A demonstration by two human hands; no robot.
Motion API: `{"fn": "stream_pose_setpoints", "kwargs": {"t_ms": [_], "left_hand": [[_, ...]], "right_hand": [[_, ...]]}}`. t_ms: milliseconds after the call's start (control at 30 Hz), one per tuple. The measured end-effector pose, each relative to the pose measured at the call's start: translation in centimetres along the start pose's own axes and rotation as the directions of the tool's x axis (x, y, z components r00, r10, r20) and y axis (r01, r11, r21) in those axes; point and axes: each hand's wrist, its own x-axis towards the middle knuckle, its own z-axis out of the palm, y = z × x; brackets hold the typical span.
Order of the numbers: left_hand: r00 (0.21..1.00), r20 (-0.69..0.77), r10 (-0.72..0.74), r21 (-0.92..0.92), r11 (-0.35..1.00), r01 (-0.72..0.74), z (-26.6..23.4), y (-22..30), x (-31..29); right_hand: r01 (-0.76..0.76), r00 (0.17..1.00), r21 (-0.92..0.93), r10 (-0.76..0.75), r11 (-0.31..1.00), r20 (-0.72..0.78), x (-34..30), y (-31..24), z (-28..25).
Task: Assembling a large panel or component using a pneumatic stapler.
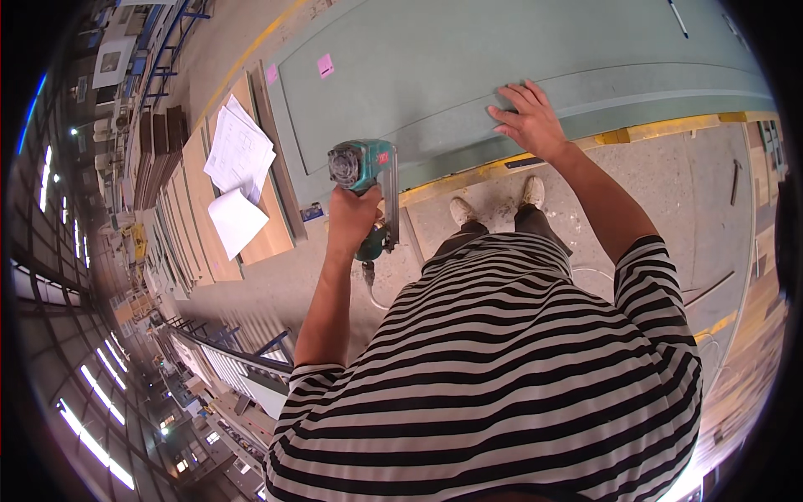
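Note:
My left hand [353, 219] is wrapped round the handle of a green pneumatic nail gun [365, 163], held over the near left edge of a large grey-green panel [435, 58]. An air hose [373, 289] runs from the base of the handle toward my body. Whether the gun's nose touches the panel I cannot tell. My right hand [531, 121] lies on the panel's near border strip with its fingers spread, holding nothing. Two pink paper squares are on the panel; one pink square [325, 66] sits near its left end. A pen [678, 20] lies toward the far right.
Left of the panel, printed sheets [240, 149] lie on a stack of wood boards [276, 219]. Yellow edging [661, 130] runs under the panel's near side. My shoes [533, 192] stand on the concrete floor close to it. A dark bar [735, 182] lies at the right.

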Motion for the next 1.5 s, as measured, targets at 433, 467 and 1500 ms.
{"fn": "stream_pose_setpoints", "kwargs": {"t_ms": [433, 467, 1500], "left_hand": [[1.000, 0.030, -0.001, 0.054, 0.999, 0.000, 2.4, 1.9, -0.7], [0.999, 0.051, 0.008, 0.047, 0.999, -0.010, 2.9, 2.7, -0.1], [0.986, 0.166, 0.000, 0.109, 0.994, -0.019, 8.9, 9.1, 1.3]], "right_hand": [[-0.052, 0.998, -0.057, 0.050, 0.997, -0.022, -2.3, 3.5, -3.4], [-0.091, 0.996, -0.107, 0.091, 0.990, -0.004, -2.8, 4.5, -4.5], [-0.238, 0.971, -0.069, 0.236, 0.969, -0.039, -5.4, 9.3, -7.2]]}}
